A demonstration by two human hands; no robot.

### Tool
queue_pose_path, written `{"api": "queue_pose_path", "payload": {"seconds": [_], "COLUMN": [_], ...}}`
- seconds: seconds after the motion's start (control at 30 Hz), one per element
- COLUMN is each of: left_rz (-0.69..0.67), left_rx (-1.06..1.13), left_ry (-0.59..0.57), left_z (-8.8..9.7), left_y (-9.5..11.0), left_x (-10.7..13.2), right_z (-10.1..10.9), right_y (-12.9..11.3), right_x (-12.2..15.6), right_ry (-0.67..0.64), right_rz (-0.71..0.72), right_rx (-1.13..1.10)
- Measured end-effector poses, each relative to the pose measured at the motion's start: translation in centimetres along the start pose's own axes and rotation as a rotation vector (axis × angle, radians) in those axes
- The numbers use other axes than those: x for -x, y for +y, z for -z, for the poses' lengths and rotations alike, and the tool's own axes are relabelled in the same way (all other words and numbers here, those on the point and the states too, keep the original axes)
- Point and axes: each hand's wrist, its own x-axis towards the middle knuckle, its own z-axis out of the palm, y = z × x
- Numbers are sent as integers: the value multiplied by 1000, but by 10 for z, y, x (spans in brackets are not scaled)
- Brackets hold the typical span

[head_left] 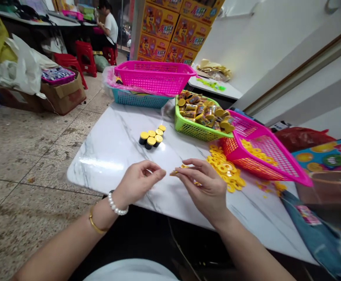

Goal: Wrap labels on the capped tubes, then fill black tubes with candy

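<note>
My left hand and my right hand meet over the near edge of a white marble table. The right fingers pinch a small yellow plastic piece, with more yellow showing under the palm. My left fingertips are pressed together and touch the piece's left end. A heap of yellow ring-shaped pieces lies just right of my right hand. Several black cylinders with yellow tops stand in a cluster farther back on the table.
A tilted pink basket spills yellow pieces at the right. A green basket holds packed yellow toys; pink and blue baskets stand behind. Yellow cartons are stacked at the back. A seated person works far off, beside red stools.
</note>
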Motion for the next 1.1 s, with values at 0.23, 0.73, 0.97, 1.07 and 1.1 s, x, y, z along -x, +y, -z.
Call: {"api": "queue_pose_path", "payload": {"seconds": [0.23,0.73,0.97,1.07,1.1], "left_rz": [-18,-60,-65,-93,-110], "left_rx": [58,64,83,71,58], "left_ry": [105,398,488,509,496], "left_z": [21,13,13,12,12], "left_y": [1,-17,-16,-13,-12], "left_x": [4,42,37,37,38], "right_z": [-36,-69,-63,-63,-64], "right_y": [-22,-19,-22,-21,-21], "right_x": [-25,-11,-11,-10,-10], "right_ry": [-272,-261,-194,-174,-174], "right_rz": [-329,-236,-125,-97,-76], "right_rx": [-418,-201,-177,-167,-171]}}
